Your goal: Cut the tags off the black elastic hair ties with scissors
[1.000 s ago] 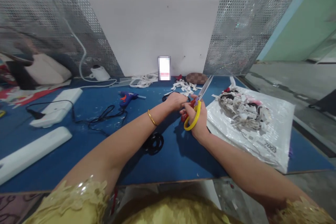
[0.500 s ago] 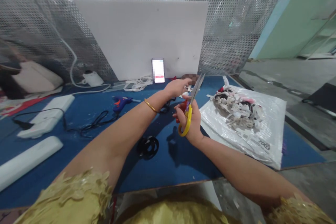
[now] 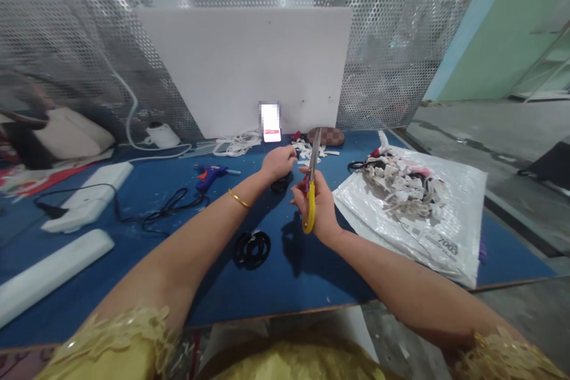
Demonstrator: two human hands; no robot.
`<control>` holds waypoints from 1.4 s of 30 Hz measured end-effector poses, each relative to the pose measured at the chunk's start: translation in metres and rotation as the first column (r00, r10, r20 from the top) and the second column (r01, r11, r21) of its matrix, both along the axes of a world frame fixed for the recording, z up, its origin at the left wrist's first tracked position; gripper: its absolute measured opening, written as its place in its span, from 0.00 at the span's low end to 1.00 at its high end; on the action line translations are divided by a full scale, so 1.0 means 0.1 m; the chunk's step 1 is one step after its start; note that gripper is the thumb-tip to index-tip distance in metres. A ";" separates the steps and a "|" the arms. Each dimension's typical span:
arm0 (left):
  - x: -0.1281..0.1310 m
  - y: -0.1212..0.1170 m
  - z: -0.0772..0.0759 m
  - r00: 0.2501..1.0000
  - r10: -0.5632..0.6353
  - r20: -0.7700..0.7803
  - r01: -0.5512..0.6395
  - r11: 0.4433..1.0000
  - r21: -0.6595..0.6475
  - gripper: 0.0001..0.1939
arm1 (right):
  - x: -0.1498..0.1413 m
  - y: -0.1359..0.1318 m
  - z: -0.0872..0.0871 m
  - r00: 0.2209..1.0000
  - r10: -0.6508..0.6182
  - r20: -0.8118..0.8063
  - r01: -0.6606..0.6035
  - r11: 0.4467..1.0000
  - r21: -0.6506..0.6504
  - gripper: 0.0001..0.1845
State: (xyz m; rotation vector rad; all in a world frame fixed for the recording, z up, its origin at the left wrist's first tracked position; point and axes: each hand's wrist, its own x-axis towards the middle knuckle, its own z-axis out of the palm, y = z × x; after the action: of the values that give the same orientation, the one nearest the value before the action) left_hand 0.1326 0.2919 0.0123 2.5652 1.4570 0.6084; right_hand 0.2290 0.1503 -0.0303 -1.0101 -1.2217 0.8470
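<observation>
We hold the scissors (image 3: 313, 173) over the middle of the blue worktop (image 3: 291, 291), their blades aimed at its far edge. Our right hand (image 3: 325, 205) is wrapped around the yellow handle; we cannot tell exactly how each finger sits. Our left hand (image 3: 276, 163) is half curled, its fingertips too hidden to tell whether they grip anything; black cord (image 3: 280, 184) lies just beneath it. Over the last half second this hand has drawn back towards the left, the blades have swung more upright, and a dark loop (image 3: 361, 164) has appeared beside the plastic bag (image 3: 463, 196), so we judge that piece is set apart from the others. Another black coil (image 3: 243, 250) rests nearer the near edge. Pale scraps (image 3: 401, 190) are heaped on the bag towards the right edge; along the far edge stand or lie white pieces (image 3: 303, 149), a checkered case (image 3: 332, 136) and a phone (image 3: 271, 123).
</observation>
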 end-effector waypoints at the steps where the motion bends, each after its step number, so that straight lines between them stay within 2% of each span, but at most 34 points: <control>1: -0.03 -0.04 0.06 0.997 0.014 0.072 -0.016 1.000 0.021 0.11 | 0.00 0.00 0.01 1.000 -0.002 -0.013 0.002 1.000 0.006 0.22; 3: -0.13 -0.17 0.18 0.957 0.025 0.288 -0.030 0.999 0.012 0.13 | 0.00 0.00 0.03 0.998 0.000 -0.055 0.001 1.000 0.016 0.22; 4: -0.19 -0.27 0.23 0.859 0.034 0.510 -0.005 0.998 -0.057 0.11 | 0.00 -0.01 0.03 0.997 0.006 -0.073 -0.005 1.000 0.014 0.22; 5: -0.26 -0.39 0.27 0.716 0.058 0.696 0.064 0.987 -0.148 0.08 | 0.00 -0.01 0.04 0.996 0.006 -0.088 -0.005 1.000 0.011 0.22; 6: -0.32 -0.52 0.28 0.584 0.101 0.805 0.164 0.957 -0.239 0.07 | 0.00 -0.01 0.05 0.995 0.003 -0.100 -0.002 1.000 0.007 0.23; 8: -0.45 -0.81 0.24 0.407 0.259 0.876 0.369 0.830 -0.417 0.06 | -0.01 -0.01 0.07 0.992 -0.002 -0.126 0.000 1.000 -0.010 0.23; 10: -0.55 -1.07 0.13 0.321 0.418 0.850 0.497 0.690 -0.527 0.09 | -0.02 -0.04 0.11 0.987 0.020 -0.161 -0.027 0.999 -0.041 0.24; 11: -0.58 -1.18 0.07 0.287 0.466 0.837 0.539 0.644 -0.543 0.10 | -0.02 -0.06 0.14 0.983 0.037 -0.179 -0.048 0.997 -0.061 0.24; 14: -0.64 -1.38 -0.09 0.257 0.535 0.805 0.602 0.563 -0.566 0.12 | -0.04 -0.12 0.21 0.972 0.074 -0.222 -0.103 0.987 -0.123 0.25; 17: -0.65 -1.42 -0.14 0.245 0.537 0.807 0.632 0.543 -0.553 0.11 | -0.04 -0.16 0.24 0.970 0.092 -0.226 -0.128 0.980 -0.150 0.26; 23: -0.70 -1.35 -0.14 0.249 0.517 0.819 0.637 0.550 -0.540 0.10 | -0.03 -0.15 0.19 0.951 0.179 -0.252 -0.227 0.958 -0.177 0.24; 28: -0.71 -1.37 -0.20 0.339 0.517 0.786 0.593 0.531 -0.605 0.13 | -0.03 -0.13 0.16 0.930 0.189 -0.314 -0.268 0.935 -0.231 0.27; 30: -0.70 -1.39 -0.20 0.363 0.519 0.774 0.558 0.544 -0.627 0.12 | -0.03 -0.13 0.15 0.924 0.186 -0.333 -0.282 0.921 -0.269 0.28; 32: -0.69 -1.40 -0.18 0.353 0.536 0.766 0.529 0.561 -0.637 0.11 | -0.03 -0.12 0.14 0.922 0.183 -0.340 -0.291 0.908 -0.300 0.28; 37: -0.69 -1.39 -0.16 0.253 0.588 0.769 0.508 0.596 -0.622 0.10 | -0.04 -0.14 0.13 0.899 0.247 -0.361 -0.370 0.870 -0.326 0.27; 42: -0.70 -1.38 -0.18 0.268 0.618 0.739 0.487 0.575 -0.657 0.11 | -0.06 -0.18 0.13 0.895 0.309 -0.321 -0.395 0.883 -0.252 0.25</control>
State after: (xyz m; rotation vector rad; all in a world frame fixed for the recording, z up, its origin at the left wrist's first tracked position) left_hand 0.0625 0.1544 -0.0055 0.8384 0.9098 0.9433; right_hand 0.2231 0.1326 -0.0169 -0.8878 -1.0675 1.4590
